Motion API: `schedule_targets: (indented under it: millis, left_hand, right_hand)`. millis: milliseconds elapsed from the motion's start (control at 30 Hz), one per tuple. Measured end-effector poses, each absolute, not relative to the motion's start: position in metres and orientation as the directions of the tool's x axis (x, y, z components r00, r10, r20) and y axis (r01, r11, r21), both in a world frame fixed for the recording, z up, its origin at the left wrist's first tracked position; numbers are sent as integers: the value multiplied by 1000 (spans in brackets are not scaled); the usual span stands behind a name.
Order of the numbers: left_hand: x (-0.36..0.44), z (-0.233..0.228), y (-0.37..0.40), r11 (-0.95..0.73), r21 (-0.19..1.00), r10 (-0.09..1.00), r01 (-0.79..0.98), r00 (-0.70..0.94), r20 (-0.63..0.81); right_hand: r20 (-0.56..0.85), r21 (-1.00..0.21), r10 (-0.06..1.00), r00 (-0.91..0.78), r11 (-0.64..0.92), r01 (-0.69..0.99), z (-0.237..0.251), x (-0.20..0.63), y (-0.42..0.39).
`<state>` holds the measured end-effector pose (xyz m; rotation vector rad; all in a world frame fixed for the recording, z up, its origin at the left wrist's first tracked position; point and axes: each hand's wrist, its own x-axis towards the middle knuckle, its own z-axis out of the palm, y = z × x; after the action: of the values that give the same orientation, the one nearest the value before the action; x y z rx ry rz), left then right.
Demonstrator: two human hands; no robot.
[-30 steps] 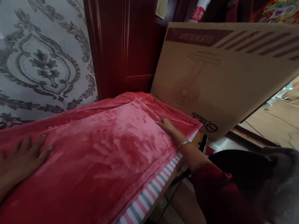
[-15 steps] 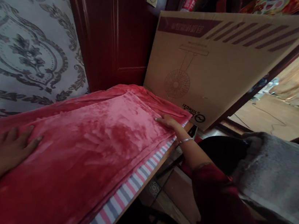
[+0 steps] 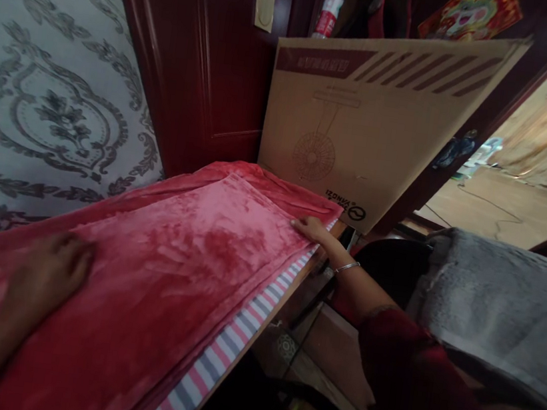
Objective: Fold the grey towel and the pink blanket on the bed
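A plush red blanket (image 3: 205,263) lies folded in flat layers, its pile marked with lighter and darker strokes. Near its far right corner, my right hand (image 3: 309,228) is closed on the blanket's edge, with a bracelet (image 3: 347,267) at the wrist. My left hand (image 3: 50,273) is over the blanket's left part, its fingers bent downward and smeared by motion. Whether those fingers grip any fabric cannot be made out. Beneath the blanket, a striped cloth (image 3: 227,350) in pink, grey and white shows along the front edge.
A tall cardboard box (image 3: 378,131) printed with a fan stands behind the blanket's far end. A bottle (image 3: 329,11) is seen above it. Patterned wallpaper (image 3: 58,116) borders the left side. On the right, grey plush fabric (image 3: 502,309) covers something beside a dark chair-like shape.
My left hand was spread flat on the blanket; it has moved right and its fingers have curled. My right hand stays at the far edge. The camera view has shifted slightly.
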<state>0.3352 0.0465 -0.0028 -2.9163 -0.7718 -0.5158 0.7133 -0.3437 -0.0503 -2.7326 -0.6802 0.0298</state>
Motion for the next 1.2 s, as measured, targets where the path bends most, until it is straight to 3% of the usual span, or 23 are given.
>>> schedule_targets:
  millis: [100, 200, 267, 333, 533, 667, 833, 933, 1067, 1200]
  left_hand:
    - [358, 4, -2, -951, 109, 306, 290, 931, 198]
    - [383, 4, -69, -968, 246, 71, 43, 992, 107]
    - [398, 1, -109, -970, 237, -33, -51, 996, 81]
    - [411, -5, -137, -974, 214, -70, -76, 997, 39]
    - [429, -26, -161, -990, 132, -63, -57, 997, -42]
    - [427, -33, -165, -980, 110, -171, -166, 985, -35]
    - [428, -32, -162, -963, 231, -149, -137, 988, -36]
    - [427, -22, -150, -934, 323, -144, -156, 988, 61]
    - [419, -15, -118, -977, 173, -88, -122, 978, 192]
    - [401, -29, -84, -998, 30, 65, 60, 980, 188]
  right_hand:
    - [68, -272, 435, 898, -858, 436, -51, 703, -350]
    - [91, -238, 415, 905, -873, 425, -53, 693, -351]
    - [112, -221, 414, 904, -876, 428, -54, 689, -351]
    - [133, -208, 421, 897, -873, 441, -55, 686, -352]
    - [175, -190, 448, 877, -858, 476, -55, 687, -357]
    - [170, -193, 453, 875, -855, 481, -58, 687, -358]
    - [157, -187, 441, 883, -865, 466, -59, 685, -358]
    - [146, -169, 443, 885, -870, 464, -51, 683, -356]
    - [183, -142, 459, 869, -863, 485, -36, 674, -341]
    - [284, -85, 621, 731, -743, 664, -46, 655, -317]
